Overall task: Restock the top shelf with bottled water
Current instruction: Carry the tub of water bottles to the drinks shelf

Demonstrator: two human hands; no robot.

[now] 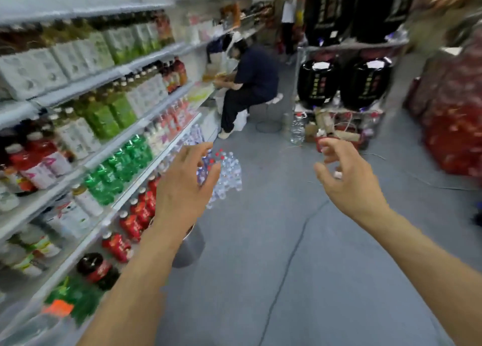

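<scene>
A shrink-wrapped pack of water bottles (229, 174) with red caps stands on the grey floor beside the shelf unit, ahead of me. My left hand (186, 186) is stretched out in front of the pack, fingers loosely spread, holding nothing; it covers the pack's left side. My right hand (344, 178) hovers to the right of the pack, fingers loosely curled and empty. The top shelf (86, 10) runs along the upper left, blurred.
Shelves of drink bottles (112, 168) fill the left side. A metal bucket (189, 246) sits on the floor under my left forearm. A person (250, 84) sits on a stool in the aisle. Black jars on a rack (344, 82) and red goods stand right.
</scene>
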